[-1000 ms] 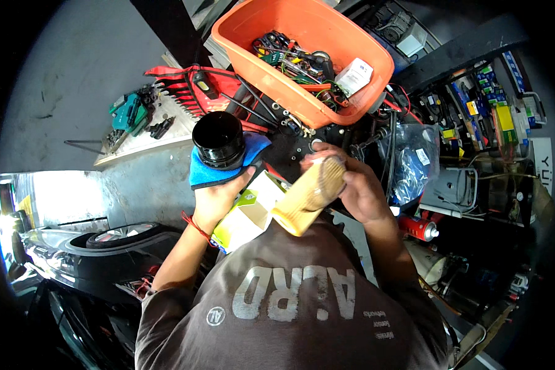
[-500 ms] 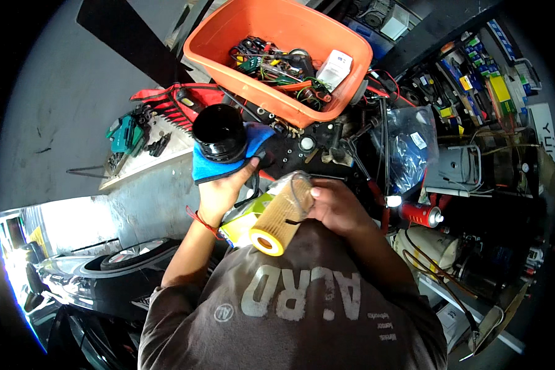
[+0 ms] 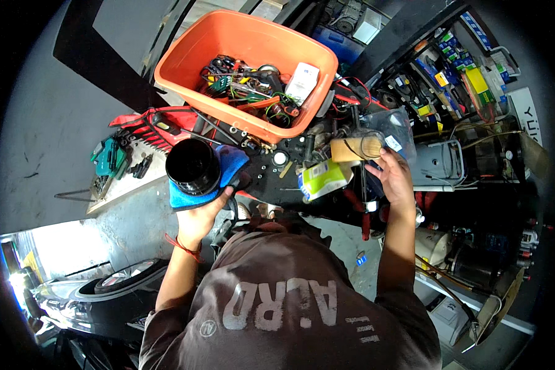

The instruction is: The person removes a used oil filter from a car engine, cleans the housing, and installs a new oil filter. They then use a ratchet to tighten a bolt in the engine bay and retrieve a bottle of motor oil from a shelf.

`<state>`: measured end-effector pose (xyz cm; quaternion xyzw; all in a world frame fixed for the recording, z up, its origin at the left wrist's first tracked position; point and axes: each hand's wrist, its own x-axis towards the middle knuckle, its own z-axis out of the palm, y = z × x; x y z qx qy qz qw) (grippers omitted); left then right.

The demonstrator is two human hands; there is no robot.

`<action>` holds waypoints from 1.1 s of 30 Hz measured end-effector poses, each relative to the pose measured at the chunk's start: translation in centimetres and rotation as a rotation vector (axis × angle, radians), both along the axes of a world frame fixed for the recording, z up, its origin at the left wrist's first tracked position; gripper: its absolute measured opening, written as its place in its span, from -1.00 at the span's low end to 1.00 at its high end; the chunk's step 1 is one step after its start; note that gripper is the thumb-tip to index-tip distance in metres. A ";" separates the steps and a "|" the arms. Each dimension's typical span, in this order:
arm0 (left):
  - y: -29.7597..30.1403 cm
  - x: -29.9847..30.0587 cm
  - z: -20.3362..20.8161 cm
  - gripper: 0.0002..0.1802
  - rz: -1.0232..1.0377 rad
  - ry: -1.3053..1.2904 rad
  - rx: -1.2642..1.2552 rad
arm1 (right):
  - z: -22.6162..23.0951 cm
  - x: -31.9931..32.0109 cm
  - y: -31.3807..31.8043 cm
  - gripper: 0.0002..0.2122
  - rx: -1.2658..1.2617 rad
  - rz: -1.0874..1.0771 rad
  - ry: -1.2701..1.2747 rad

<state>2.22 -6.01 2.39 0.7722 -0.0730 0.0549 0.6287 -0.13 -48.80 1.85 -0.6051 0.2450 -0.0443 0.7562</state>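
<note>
My left hand (image 3: pixel 197 221) is closed around a blue cloth (image 3: pixel 233 161) that wraps the underside of a black oil filter housing (image 3: pixel 211 179). This cup-shaped housing has a threaded rim, and its dark open mouth faces up. Away to the right, my right hand (image 3: pixel 393 177) grips one end of a yellowish pleated oil filter (image 3: pixel 346 149) with the fingertips. The filter lies nearly level in the air, a thin black ring across its side. Just below it is a green and white box (image 3: pixel 325 180) at the edge of the dark bench.
An orange tub (image 3: pixel 185 80) full of tools and cables stands behind my hands. To the left are a red tool roll (image 3: pixel 143 126) and a green tool set (image 3: pixel 109 154). Small nuts, a white cap (image 3: pixel 280 158) and a clear plastic bag (image 3: pixel 404 126) lie on the bench.
My right hand has carried the oil filter from near my chest out to the right, over the bench. The box now shows away from my body. My left hand still holds the housing and cloth.
</note>
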 end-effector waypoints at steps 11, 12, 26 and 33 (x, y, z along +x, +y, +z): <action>-1.7 -0.9 0.8 -0.39 0.015 0.016 -0.002 | 3.1 0.9 5.9 -0.83 -0.437 0.491 -0.197; -1.8 -0.8 1.0 -0.40 0.023 0.002 0.004 | 5.3 1.0 6.9 -0.84 -0.581 0.695 -0.034; -1.4 0.6 -0.5 -0.57 0.074 0.188 -0.379 | 3.5 -0.3 22.4 -0.87 -0.164 1.231 -0.519; -1.2 -0.6 -1.9 -0.47 -0.019 0.277 -0.517 | 3.3 -0.4 20.1 -0.74 0.174 0.918 -0.297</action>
